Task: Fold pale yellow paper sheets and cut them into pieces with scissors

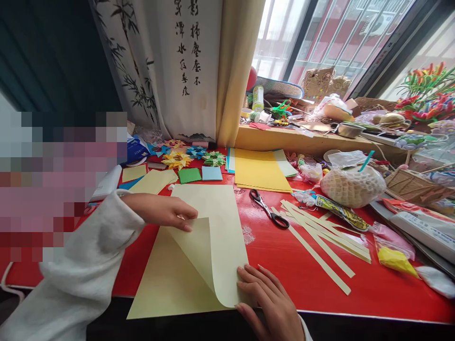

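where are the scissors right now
In the head view, the scissors lie on the red table, right of the pale yellow sheet and left of the paper strips.
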A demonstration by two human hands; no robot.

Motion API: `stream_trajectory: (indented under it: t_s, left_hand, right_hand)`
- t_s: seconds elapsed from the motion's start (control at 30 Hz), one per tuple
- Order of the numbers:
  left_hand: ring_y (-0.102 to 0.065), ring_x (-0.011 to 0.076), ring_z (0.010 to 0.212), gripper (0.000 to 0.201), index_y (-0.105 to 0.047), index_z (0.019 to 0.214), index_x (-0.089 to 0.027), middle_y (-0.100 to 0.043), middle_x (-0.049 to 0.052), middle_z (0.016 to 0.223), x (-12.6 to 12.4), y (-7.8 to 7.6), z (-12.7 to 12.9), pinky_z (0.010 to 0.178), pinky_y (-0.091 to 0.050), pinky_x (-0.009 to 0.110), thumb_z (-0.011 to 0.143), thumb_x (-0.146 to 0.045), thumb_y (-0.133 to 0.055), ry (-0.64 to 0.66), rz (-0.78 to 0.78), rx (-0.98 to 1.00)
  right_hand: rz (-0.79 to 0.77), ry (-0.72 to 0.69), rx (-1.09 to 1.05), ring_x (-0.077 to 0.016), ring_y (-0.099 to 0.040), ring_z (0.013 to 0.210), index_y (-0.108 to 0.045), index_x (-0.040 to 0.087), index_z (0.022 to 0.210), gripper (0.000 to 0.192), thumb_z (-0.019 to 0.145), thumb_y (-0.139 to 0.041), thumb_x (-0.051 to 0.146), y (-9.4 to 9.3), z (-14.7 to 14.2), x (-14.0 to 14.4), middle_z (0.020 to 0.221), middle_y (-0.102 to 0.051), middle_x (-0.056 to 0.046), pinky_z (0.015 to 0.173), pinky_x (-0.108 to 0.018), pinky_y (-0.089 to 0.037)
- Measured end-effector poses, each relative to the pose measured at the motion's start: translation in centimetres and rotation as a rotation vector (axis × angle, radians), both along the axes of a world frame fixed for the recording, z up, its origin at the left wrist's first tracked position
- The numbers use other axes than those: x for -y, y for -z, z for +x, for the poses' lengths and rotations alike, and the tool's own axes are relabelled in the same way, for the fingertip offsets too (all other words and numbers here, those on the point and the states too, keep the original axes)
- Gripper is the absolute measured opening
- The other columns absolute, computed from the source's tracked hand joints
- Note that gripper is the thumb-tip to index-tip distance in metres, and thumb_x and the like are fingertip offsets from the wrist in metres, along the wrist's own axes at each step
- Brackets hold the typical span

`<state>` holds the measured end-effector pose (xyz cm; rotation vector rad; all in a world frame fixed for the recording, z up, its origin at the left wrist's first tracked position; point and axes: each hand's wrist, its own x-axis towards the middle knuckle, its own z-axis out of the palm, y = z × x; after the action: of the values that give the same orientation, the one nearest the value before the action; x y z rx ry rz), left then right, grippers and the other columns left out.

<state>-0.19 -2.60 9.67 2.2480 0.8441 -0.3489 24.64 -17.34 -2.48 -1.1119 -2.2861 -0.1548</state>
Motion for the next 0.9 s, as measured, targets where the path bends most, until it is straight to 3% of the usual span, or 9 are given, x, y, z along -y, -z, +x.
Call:
stream_trajectory:
  t_s: [0.1,0.2,0.3,0.4,0.5,0.6,0.67,0.77,0.9]
  left_hand:
    - [-0.041,0.0107,0.064,0.022,-0.043,0.070,-0.017,-0.042,-0.002,0.068,-0.4,1.0,0.9,0.056,-0.031,0.018,0.079,-0.038,-0.038,-0.072,0.105,0.132]
    - [-0.041,0.0104,0.063,0.023,-0.045,0.072,-0.017,-0.045,-0.003,0.067,-1.9,3.3,2.7,0.055,-0.031,0.019,0.080,-0.037,-0.036,-0.149,0.235,0.236]
    - [-0.045,0.0110,0.065,0.022,-0.047,0.074,-0.018,-0.050,-0.002,0.071,-3.7,5.9,4.3,0.057,-0.033,0.020,0.080,-0.036,-0.035,-0.182,0.289,0.277]
    - [-0.049,0.0124,0.065,0.023,-0.047,0.076,-0.019,-0.054,-0.001,0.072,-4.7,8.1,5.0,0.057,-0.033,0.022,0.081,-0.036,-0.033,-0.205,0.344,0.249]
    - [-0.050,0.0142,0.066,0.024,-0.048,0.078,-0.020,-0.056,0.000,0.074,-4.8,9.4,5.1,0.058,-0.033,0.024,0.082,-0.038,-0.032,-0.205,0.430,0.212]
    - [-0.052,0.0155,0.072,0.023,-0.048,0.083,-0.022,-0.057,-0.001,0.081,-4.6,9.6,5.1,0.061,-0.035,0.025,0.083,-0.038,-0.031,-0.203,0.474,0.213]
    - [-0.053,0.0165,0.075,0.024,-0.047,0.088,-0.023,-0.058,0.000,0.086,-4.5,9.6,5.2,0.063,-0.036,0.026,0.083,-0.039,-0.031,-0.217,0.484,0.203]
    - [-0.053,0.0181,0.083,0.025,-0.046,0.095,-0.022,-0.057,0.002,0.097,-4.8,9.8,5.4,0.069,-0.038,0.029,0.083,-0.040,-0.033,-0.223,0.509,0.211]
    - [-0.052,0.0175,0.089,0.027,-0.046,0.101,-0.019,-0.053,0.004,0.102,-5.3,10.4,5.8,0.077,-0.038,0.029,0.085,-0.036,-0.032,-0.188,0.535,0.288]
  right_hand:
    - [0.043,0.001,-0.056,-0.0213,-0.058,0.092,-0.056,0.016,0.082,0.026,0.073,-0.054,0.041,-0.2,-0.3,0.0,0.096,-0.064,-0.007,0.075,-0.033,-0.050]
    - [0.024,0.002,-0.062,-0.0207,-0.057,0.094,-0.056,0.016,0.082,0.021,0.073,-0.054,0.035,-0.1,-0.4,0.1,0.096,-0.064,-0.007,0.076,-0.031,-0.050]
    - [-0.031,0.050,-0.052,-0.0198,-0.055,0.098,-0.053,0.014,0.099,0.027,0.074,-0.053,0.026,0.4,-0.1,0.5,0.100,-0.062,-0.007,0.081,-0.030,-0.049]
    - [-0.125,0.164,-0.127,-0.0177,-0.056,0.097,-0.032,0.006,0.124,0.054,0.077,-0.048,0.026,0.8,0.1,0.9,0.107,-0.058,-0.011,0.078,-0.024,-0.049]
    - [-0.192,0.226,-0.163,-0.0166,-0.051,0.103,-0.014,0.003,0.131,0.063,0.081,-0.043,0.024,0.7,0.0,0.9,0.119,-0.049,-0.014,0.079,-0.020,-0.048]
    - [-0.096,0.213,-0.053,-0.0215,-0.039,0.114,-0.026,0.007,0.129,0.054,0.080,-0.044,0.020,0.4,-0.1,0.3,0.128,-0.037,-0.015,0.085,-0.026,-0.045]
    - [-0.008,0.163,0.045,-0.0240,-0.036,0.117,-0.037,0.008,0.124,0.047,0.078,-0.046,0.018,0.5,0.0,-0.2,0.127,-0.039,-0.013,0.087,-0.031,-0.044]
    - [0.076,0.076,0.176,-0.0245,-0.039,0.114,-0.045,0.005,0.117,0.042,0.077,-0.047,0.020,0.7,0.2,-0.8,0.120,-0.047,-0.013,0.087,-0.034,-0.045]
    - [0.116,0.073,0.238,-0.0237,-0.042,0.112,-0.050,0.004,0.112,0.039,0.078,-0.046,0.024,1.1,0.4,-1.1,0.117,-0.050,-0.013,0.085,-0.033,-0.046]
